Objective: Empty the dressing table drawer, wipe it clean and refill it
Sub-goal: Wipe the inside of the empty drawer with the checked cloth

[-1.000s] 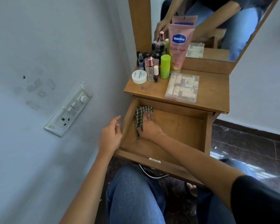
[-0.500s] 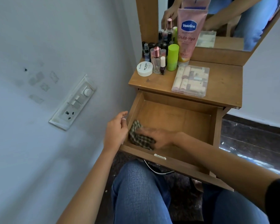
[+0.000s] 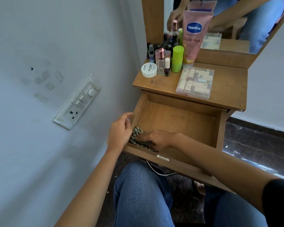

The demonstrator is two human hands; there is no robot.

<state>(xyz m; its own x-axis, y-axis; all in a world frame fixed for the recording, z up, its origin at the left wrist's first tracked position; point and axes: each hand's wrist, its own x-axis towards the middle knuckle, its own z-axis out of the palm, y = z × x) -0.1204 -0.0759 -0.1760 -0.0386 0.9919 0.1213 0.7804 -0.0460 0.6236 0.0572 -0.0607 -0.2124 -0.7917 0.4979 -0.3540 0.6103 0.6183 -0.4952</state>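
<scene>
The wooden drawer (image 3: 184, 118) of the dressing table is pulled out and holds nothing but a checked cloth (image 3: 137, 136). My right hand (image 3: 157, 139) presses that cloth flat into the drawer's near left corner. My left hand (image 3: 120, 130) rests on the drawer's left wall, fingers curled over its edge. On the table top (image 3: 228, 86) stand a pink Vaseline tube (image 3: 193, 36), a green bottle (image 3: 177, 58), a white nail polish jar (image 3: 149, 69), several small bottles (image 3: 161, 61) and a clear plastic box (image 3: 195, 81) of small tubes.
A white wall with a switch and socket plate (image 3: 77, 102) runs close along the left. A mirror (image 3: 233, 22) stands behind the table top. My knees in blue jeans (image 3: 141, 192) are under the drawer's front. Dark floor (image 3: 256, 145) lies to the right.
My right hand has dragged the cloth from the drawer's back left corner to its near left corner. My left hand has closed onto the drawer's left wall.
</scene>
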